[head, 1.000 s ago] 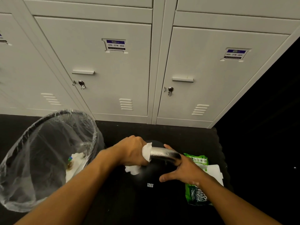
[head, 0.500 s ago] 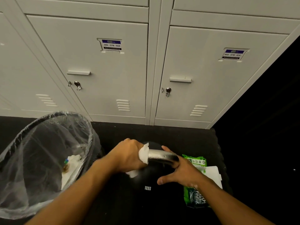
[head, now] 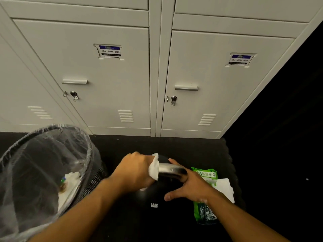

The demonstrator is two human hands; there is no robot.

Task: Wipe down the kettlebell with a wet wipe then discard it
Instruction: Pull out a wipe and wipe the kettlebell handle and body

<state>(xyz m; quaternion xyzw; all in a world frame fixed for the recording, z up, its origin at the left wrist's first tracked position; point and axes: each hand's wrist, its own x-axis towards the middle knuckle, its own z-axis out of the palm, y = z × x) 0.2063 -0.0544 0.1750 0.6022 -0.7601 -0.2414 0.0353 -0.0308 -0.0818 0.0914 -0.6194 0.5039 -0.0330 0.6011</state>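
A black kettlebell (head: 153, 198) marked 12KG stands on the dark floor, with a shiny metal handle on top. My left hand (head: 134, 172) grips the left end of that handle through a white wet wipe (head: 153, 169). My right hand (head: 190, 186) rests on the handle's right end, fingers over the bar and thumb spread below it. A bin (head: 22, 154) lined with a clear plastic bag stands to the left, with crumpled white waste inside.
A green wet-wipe pack (head: 205, 212) lies on the floor right of the kettlebell, its white flap raised. Grey lockers (head: 111, 84) with labels and locks fill the wall ahead. Dark floor extends to the right.
My left hand with the wipe has shifted slightly along the handle's left end. My right hand stays on the right end. The view has drifted a little.
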